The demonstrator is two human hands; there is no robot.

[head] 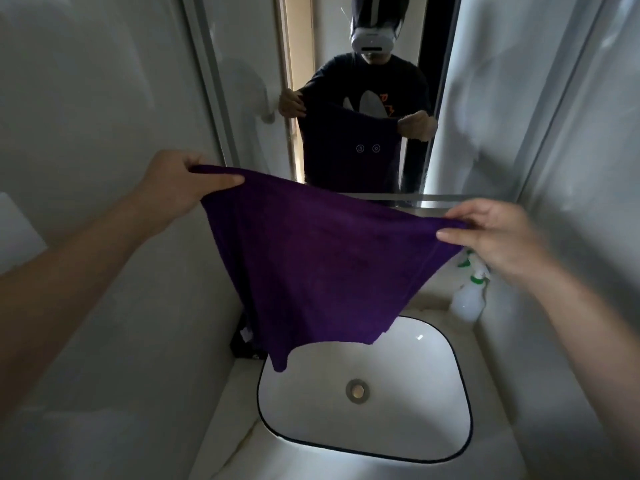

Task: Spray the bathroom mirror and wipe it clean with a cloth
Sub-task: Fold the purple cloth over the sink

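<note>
A purple cloth [311, 265] hangs spread out in front of me, above the sink. My left hand [183, 181] pinches its upper left corner and my right hand [498, 233] pinches its upper right corner. Behind the cloth is the bathroom mirror [332, 81], which reflects me holding the cloth. A white spray bottle [469, 296] with a green nozzle stands on the counter at the right, below my right hand and apart from it.
A white sink [440, 393] with a dark rim and a metal drain [357, 391] sits below the cloth. A dark object [244, 344] stands at the counter's left, partly hidden by the cloth. White walls close in on both sides.
</note>
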